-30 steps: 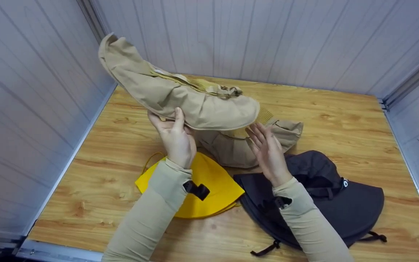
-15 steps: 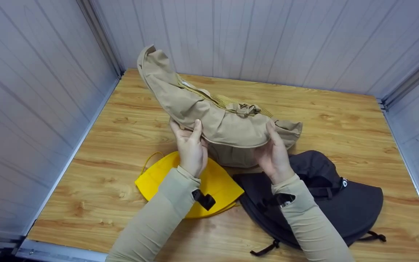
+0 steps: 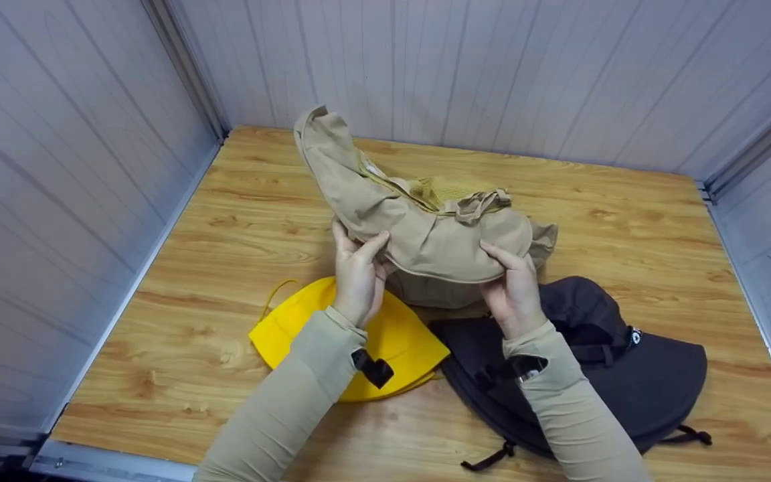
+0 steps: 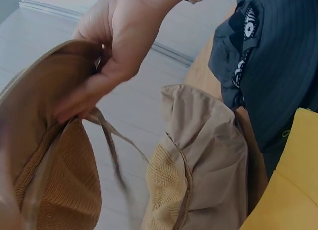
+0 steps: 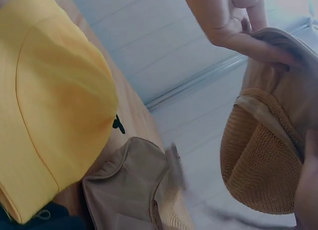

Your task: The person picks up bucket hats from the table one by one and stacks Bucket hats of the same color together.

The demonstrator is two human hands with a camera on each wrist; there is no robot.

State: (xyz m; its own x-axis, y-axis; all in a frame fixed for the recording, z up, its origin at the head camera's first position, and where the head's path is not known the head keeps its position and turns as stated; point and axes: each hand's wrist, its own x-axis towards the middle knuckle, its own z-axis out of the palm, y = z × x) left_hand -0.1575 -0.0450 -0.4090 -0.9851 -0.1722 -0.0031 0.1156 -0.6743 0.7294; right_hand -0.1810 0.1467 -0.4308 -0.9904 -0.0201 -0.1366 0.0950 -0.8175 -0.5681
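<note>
A beige sun hat, with a wide cloth brim and a woven crown, is held up above the table in both hands. My left hand pinches the brim's near edge, thumb on top and fingers underneath. Further right along the same edge, my right hand grips the brim likewise. From below, the right wrist view shows the hat's woven straw-coloured crown. Behind and under it lies a second beige hat, partly hidden; its brim and woven part show in the left wrist view.
A folded yellow hat with a thin cord lies under my left forearm. To the right, under my right forearm, a dark wide-brimmed hat with dangling straps rests on the wooden table. Pale panel walls stand at the back and sides.
The held hat has come down and to the right, with my left hand moving along with it. My right hand, straight-fingered and apart before, now holds the brim.
</note>
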